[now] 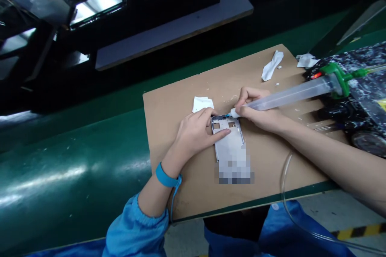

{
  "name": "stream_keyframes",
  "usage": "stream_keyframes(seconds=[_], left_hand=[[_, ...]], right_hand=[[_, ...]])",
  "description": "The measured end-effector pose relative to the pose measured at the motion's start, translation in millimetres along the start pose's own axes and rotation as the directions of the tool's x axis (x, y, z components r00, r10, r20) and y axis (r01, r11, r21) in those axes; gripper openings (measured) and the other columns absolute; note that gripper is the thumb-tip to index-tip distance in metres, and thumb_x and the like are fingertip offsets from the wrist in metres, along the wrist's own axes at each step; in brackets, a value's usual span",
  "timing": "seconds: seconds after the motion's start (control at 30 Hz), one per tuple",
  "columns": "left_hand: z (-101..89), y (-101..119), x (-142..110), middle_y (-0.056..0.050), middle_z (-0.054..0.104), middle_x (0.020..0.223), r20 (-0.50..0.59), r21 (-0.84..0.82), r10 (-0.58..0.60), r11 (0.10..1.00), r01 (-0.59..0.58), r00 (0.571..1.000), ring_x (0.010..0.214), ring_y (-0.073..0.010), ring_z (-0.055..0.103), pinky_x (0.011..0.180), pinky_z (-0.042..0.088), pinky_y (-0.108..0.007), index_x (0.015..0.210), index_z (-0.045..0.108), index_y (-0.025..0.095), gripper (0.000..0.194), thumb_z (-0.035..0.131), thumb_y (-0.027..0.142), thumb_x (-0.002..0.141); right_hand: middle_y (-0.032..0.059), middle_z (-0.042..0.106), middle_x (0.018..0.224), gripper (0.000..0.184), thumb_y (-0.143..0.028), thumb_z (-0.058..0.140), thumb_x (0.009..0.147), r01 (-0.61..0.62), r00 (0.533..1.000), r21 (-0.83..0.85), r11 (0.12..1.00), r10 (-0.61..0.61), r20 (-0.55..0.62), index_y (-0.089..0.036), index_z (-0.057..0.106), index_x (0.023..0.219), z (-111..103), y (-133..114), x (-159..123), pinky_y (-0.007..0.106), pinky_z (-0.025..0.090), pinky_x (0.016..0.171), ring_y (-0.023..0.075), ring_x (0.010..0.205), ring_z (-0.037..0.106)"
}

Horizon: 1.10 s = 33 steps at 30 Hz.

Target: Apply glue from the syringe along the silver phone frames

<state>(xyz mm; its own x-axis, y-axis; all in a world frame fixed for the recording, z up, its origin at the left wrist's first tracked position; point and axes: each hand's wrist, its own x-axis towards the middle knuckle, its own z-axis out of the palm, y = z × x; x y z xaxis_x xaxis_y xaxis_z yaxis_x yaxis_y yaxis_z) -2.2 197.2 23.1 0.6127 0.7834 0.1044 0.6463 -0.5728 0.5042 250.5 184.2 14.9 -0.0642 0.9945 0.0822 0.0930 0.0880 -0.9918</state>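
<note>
A silvery phone frame [229, 148] with square cutouts lies flat on a brown cardboard sheet [187, 184]; its lower part is pixelated. My left hand [197, 130] grips the frame's upper left, thumb across its face and fingers at the top corner. Like a pen, my right hand [256, 110] holds a large clear dispensing syringe [295, 94] with a green cap. The syringe's blue needle tip meets the frame's top edge; whether it touches cannot be made out. Beside my left fingers lies a folded white wipe [202, 103].
A crumpled wipe [272, 65] and small white scraps lie at the back right. A black pressure gauge [369, 142] stands at the right. Clear tubing [285, 172] loops over the front edge. A grey shelf [175, 28] runs behind the green tabletop [75, 168].
</note>
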Motion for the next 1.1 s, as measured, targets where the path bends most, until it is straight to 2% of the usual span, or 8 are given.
stream_keyframes(seconds=[0.13, 0.33, 0.57, 0.8, 1.0, 1.1], left_hand=[[-1.5, 2.6, 0.8, 0.002, 0.067, 0.087, 0.008, -0.014, -0.036, 0.999, 0.036, 0.999, 0.080, -0.0177, 0.067, 0.071, 0.048, -0.034, 0.121, 0.070, 0.025, 0.053, 0.077, 0.075, 0.101], [-5.1, 7.3, 2.8, 0.002, 0.068, 0.091, 0.077, 0.006, -0.116, 0.993, 0.115, 0.990, 0.082, -0.0182, 0.067, 0.075, 0.049, -0.034, 0.122, 0.070, 0.026, 0.052, 0.079, 0.073, 0.099], [-7.2, 9.8, 3.7, 0.002, 0.068, 0.090, 0.097, 0.009, -0.145, 0.989, 0.145, 0.985, 0.082, -0.0189, 0.067, 0.075, 0.048, -0.034, 0.123, 0.070, 0.026, 0.053, 0.079, 0.072, 0.099], [-5.1, 9.7, 4.3, 0.002, 0.068, 0.092, 0.089, 0.016, -0.153, 0.988, 0.152, 0.984, 0.084, -0.0184, 0.068, 0.074, 0.045, -0.033, 0.124, 0.070, 0.027, 0.052, 0.081, 0.071, 0.098], [-7.0, 9.6, 9.6, 0.001, 0.072, 0.098, 0.122, -0.015, -0.194, 0.980, 0.197, 0.973, 0.088, -0.0191, 0.069, 0.072, 0.043, -0.032, 0.123, 0.072, 0.028, 0.055, 0.082, 0.074, 0.094], [-7.3, 14.9, 16.4, -0.003, 0.073, 0.102, 0.088, -0.011, -0.192, 0.981, 0.193, 0.977, 0.098, -0.0233, 0.071, 0.079, 0.046, -0.032, 0.125, 0.071, 0.025, 0.056, 0.086, 0.068, 0.093]], right_hand=[[-0.0010, 0.063, 0.070, 0.027, -0.033, 0.083, 0.081, 0.005, 1.000, -0.011, 1.000, -0.005, -0.002, -0.025, 0.058, 0.075, -0.1, 0.9, -0.9, 0.032, 0.039, 0.061, 0.0146, 0.063, 0.049], [0.0023, 0.071, 0.079, 0.032, -0.041, 0.088, 0.084, 0.008, 1.000, -0.068, 0.998, -0.008, 0.007, -0.025, 0.061, 0.078, 0.3, 0.9, -1.9, 0.033, 0.045, 0.063, 0.0180, 0.069, 0.057], [0.0026, 0.073, 0.078, 0.036, -0.046, 0.091, 0.085, 0.009, 1.000, -0.089, 0.996, -0.008, 0.016, -0.025, 0.062, 0.078, 2.0, -2.6, -2.4, 0.034, 0.048, 0.063, 0.0192, 0.068, 0.059], [0.0043, 0.075, 0.082, 0.033, -0.042, 0.090, 0.084, 0.020, 1.000, -0.069, 0.997, -0.020, 0.001, -0.025, 0.062, 0.078, 0.8, 0.5, -1.6, 0.033, 0.047, 0.063, 0.0190, 0.071, 0.061], [0.0010, 0.067, 0.073, 0.036, -0.042, 0.091, 0.087, 0.047, 0.998, -0.115, 0.992, -0.052, -0.041, -0.026, 0.060, 0.075, -4.6, -0.1, 4.7, 0.034, 0.048, 0.062, 0.0193, 0.069, 0.060], [-0.0031, 0.061, 0.067, 0.041, -0.030, 0.092, 0.092, 0.035, 0.994, -0.169, 0.985, -0.052, -0.095, -0.027, 0.056, 0.074, -11.4, -4.1, 11.4, 0.032, 0.046, 0.060, 0.0150, 0.062, 0.055]])
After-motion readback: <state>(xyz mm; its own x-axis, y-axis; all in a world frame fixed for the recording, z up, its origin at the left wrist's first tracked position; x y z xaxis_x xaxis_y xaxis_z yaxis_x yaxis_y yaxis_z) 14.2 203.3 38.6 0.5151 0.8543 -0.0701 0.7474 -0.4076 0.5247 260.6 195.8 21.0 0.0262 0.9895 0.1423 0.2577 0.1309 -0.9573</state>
